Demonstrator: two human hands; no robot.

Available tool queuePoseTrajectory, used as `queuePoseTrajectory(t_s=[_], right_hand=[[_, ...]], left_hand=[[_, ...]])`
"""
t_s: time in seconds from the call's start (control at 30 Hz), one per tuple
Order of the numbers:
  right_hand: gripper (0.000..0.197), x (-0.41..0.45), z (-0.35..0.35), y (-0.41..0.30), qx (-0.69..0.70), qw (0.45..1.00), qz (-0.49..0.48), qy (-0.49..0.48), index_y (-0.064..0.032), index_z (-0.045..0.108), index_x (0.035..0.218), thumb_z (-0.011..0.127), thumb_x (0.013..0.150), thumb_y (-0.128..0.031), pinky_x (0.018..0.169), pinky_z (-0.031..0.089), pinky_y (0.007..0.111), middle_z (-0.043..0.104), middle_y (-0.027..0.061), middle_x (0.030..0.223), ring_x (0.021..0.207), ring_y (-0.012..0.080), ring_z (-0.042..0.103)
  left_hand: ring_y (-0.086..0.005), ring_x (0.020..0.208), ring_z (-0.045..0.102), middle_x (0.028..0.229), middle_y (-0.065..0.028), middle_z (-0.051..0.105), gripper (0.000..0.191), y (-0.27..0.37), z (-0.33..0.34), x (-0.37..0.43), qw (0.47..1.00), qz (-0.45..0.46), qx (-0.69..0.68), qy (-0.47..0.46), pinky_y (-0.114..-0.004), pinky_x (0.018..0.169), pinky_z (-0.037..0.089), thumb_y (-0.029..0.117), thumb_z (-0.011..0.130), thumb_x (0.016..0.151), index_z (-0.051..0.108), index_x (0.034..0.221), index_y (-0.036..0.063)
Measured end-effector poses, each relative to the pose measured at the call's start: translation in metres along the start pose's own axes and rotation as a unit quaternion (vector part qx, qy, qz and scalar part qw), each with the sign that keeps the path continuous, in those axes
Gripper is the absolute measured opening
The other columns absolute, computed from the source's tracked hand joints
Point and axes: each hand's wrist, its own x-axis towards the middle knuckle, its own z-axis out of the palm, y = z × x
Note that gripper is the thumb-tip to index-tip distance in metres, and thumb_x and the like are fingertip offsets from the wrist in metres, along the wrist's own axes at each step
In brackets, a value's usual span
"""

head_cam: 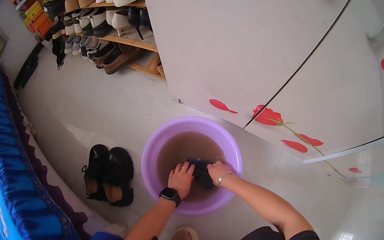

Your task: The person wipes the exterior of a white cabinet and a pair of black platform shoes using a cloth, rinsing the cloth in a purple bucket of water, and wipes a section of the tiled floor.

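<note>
A purple plastic basin (198, 209) holding murky brown water (186, 143) stands on the tiled floor before me. Dark cloth (202, 175), partly under the water, lies between my hands, with a small blue patch at its upper edge. My left hand (181, 178), with a ring and a black smartwatch (170, 196) on the wrist, rests on the cloth's left side, its fingers partly spread. My right hand (219, 172), wearing a silver bracelet (224, 178), is closed on the cloth's right side. Some fingertips are hidden by the water and cloth.
Black shoes (121, 174) stand left of the basin. A bed with a blue frilled cover (15, 180) runs along the left. Beyond is a wooden shoe rack (137, 44) full of shoes. White cabinet doors (239, 36) rise at the right. A beige slipper (187, 239) is below the basin.
</note>
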Motion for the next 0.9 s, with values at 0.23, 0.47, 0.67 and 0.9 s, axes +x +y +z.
queuePoseTrajectory(t_s=[0.23,0.47,0.67,0.9], right_hand=[[0.025,0.008,-0.014,0.005,0.277,0.958,0.002,-0.077,-0.0036,0.059,0.097,0.055,0.08,-0.021,0.079,0.046,0.039,0.062,0.0169,0.094,0.09,0.0318,0.059],[0.024,0.0,-0.07,0.009,0.609,0.786,-0.102,-0.039,-0.0031,0.055,0.09,0.064,0.079,-0.023,0.063,0.043,0.026,0.059,0.0055,0.077,0.067,0.014,0.053],[0.03,-0.005,-0.079,0.002,0.823,0.537,0.006,-0.184,-0.0074,0.046,0.11,0.058,0.084,-0.013,0.063,0.048,0.023,0.054,0.0034,0.091,0.08,0.0119,0.056],[0.048,0.009,-0.019,0.004,0.364,0.92,0.061,0.133,-0.0118,0.041,0.123,0.056,0.078,-0.005,0.092,0.038,0.047,0.041,0.0222,0.123,0.107,0.0412,0.043]], left_hand=[[-0.0284,0.102,0.051,0.105,-0.0102,0.057,0.027,0.004,-0.011,0.01,0.991,-0.073,-0.035,-0.102,-0.039,0.082,0.042,0.021,0.062,0.076,0.058,0.101,0.0098],[-0.0173,0.083,0.053,0.092,-0.009,0.055,0.014,-0.042,-0.054,0.017,0.879,0.033,-0.475,0.002,-0.029,0.07,0.042,0.004,0.061,0.076,0.054,0.088,0.0047],[-0.0171,0.079,0.048,0.089,-0.0067,0.051,0.018,-0.014,-0.105,0.037,0.892,0.06,-0.442,0.076,-0.029,0.075,0.041,-0.001,0.048,0.084,0.046,0.102,0.0041],[-0.0285,0.093,0.053,0.1,-0.0151,0.054,0.04,-0.022,-0.048,0.053,0.924,-0.036,-0.337,0.174,-0.035,0.082,0.043,-0.003,0.051,0.077,0.046,0.116,0.0043]])
